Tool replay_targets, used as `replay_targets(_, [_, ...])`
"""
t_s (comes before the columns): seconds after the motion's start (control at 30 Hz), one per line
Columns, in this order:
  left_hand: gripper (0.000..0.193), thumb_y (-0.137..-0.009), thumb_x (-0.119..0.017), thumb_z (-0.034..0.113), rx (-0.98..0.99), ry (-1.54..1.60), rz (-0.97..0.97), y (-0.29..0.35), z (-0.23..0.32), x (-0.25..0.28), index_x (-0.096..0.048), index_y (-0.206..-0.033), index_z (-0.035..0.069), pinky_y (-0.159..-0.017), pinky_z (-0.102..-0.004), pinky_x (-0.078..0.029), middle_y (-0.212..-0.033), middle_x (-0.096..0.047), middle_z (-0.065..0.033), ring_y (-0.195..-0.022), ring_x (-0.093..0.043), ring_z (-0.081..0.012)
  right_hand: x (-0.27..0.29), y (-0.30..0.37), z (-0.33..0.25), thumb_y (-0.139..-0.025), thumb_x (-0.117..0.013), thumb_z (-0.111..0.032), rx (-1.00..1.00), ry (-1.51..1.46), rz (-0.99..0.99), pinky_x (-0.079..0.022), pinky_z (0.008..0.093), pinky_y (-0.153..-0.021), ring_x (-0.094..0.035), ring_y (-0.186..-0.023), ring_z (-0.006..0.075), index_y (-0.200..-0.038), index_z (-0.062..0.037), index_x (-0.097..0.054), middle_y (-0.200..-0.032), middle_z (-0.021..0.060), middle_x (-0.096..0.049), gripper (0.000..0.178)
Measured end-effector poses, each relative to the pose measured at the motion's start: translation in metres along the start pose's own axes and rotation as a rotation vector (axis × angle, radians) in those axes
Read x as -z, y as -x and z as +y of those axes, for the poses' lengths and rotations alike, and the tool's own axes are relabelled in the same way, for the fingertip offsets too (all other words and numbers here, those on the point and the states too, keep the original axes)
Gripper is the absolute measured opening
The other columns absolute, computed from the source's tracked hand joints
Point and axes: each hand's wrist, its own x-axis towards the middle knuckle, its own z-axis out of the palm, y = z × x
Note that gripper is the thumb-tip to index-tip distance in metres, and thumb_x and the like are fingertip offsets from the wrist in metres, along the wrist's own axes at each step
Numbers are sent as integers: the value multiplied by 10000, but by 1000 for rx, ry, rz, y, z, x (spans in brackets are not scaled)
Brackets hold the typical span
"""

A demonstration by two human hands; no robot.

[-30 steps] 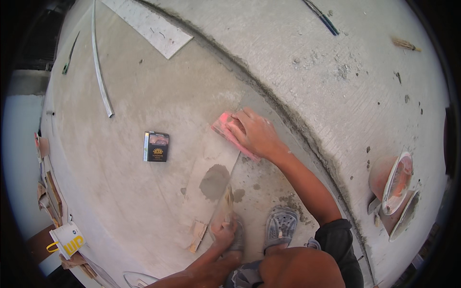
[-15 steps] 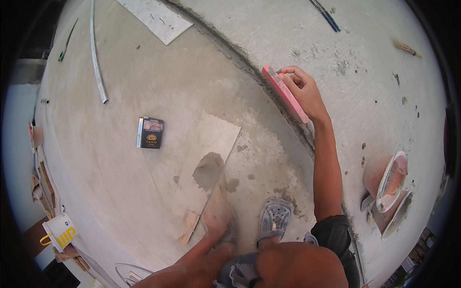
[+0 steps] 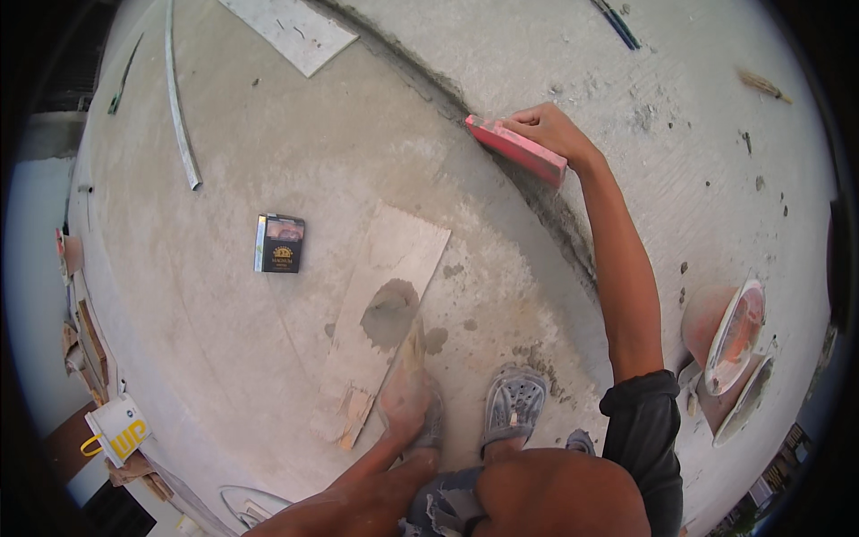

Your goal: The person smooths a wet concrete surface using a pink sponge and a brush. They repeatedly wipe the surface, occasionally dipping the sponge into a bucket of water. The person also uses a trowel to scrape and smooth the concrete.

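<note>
My right hand (image 3: 551,134) is closed on a pink plastering float (image 3: 519,149), whose grip is mostly hidden by the fingers. The float is tilted over the mortar-lined edge (image 3: 537,201) that runs diagonally across the concrete. Low in the middle, my left hand (image 3: 404,404) is beside the right edge of a pale board (image 3: 362,295), close to my left shoe. Its fingers blend into a tan, mortar-coloured shape, so their grip cannot be made out. A wet heap of grey mortar (image 3: 390,313) sits on the board.
A black cigarette pack (image 3: 280,243) lies left of the board. Two stained buckets (image 3: 707,324) lie tipped at the right. A metal strip (image 3: 179,116), a flat panel (image 3: 300,34) and a small brush (image 3: 762,85) lie farther off. A white bucket (image 3: 116,430) stands lower left.
My right hand has moved farther away and slightly left along the edge with the float, which now lies at a flatter slant. My left hand stays in place by the board.
</note>
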Motion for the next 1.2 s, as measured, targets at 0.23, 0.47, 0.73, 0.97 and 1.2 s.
replay_targets(0.23, [798, -1053, -397, 699, -127, -146, -21, -4, -2, -2, -607, -1108, -69, -444, -243, -352, -816, -592, -55, -492, -484, -71, 10, 16, 21, -927, -791, -393, -53, 25, -118, -423, 308, -613, -475, -631, 94, -902, -102, -863, -666, -38, -601, 301])
replay_targets(0.47, [816, -1060, -392, 692, -102, -192, -19, -3, -10, 1, -583, -1283, -70, -457, -245, -384, -920, -619, -65, -511, -498, -79, 14, 55, 37, -941, -797, -374, -100, -34, -124, -392, 292, -597, -463, -616, 71, -736, -89, -775, -641, -64, -568, 352])
replay_targets(0.73, [557, -1010, -476, 470, -68, -124, 12, -3, 4, -4, -607, -1231, -24, -523, -264, -439, -901, -633, -51, -591, -553, -92, 22, 100, 64, -967, -778, -346, -161, -77, -178, -444, 280, -637, -520, -661, 51, -845, -65, -827, -687, -53, -636, 311])
replay_targets(0.97, [150, -937, -633, 8, 61, 137, 59, -1, 16, -8, -686, -1076, 23, -675, -285, -542, -854, -668, -17, -741, -649, -108, 29, 144, 72, -983, -762, -320, -187, -79, -169, -463, 273, -670, -530, -708, 48, -897, -31, -825, -724, -48, -650, 308])
replay_targets(1.2, [173, -960, -576, 32, -49, -26, 79, -4, -2, -4, -700, -1078, 6, -700, -289, -520, -832, -672, -33, -760, -637, -111, 37, 182, 85, -959, -768, -328, -194, -88, -169, -503, 286, -723, -603, -746, 77, -1059, -60, -853, -808, -5, -746, 298])
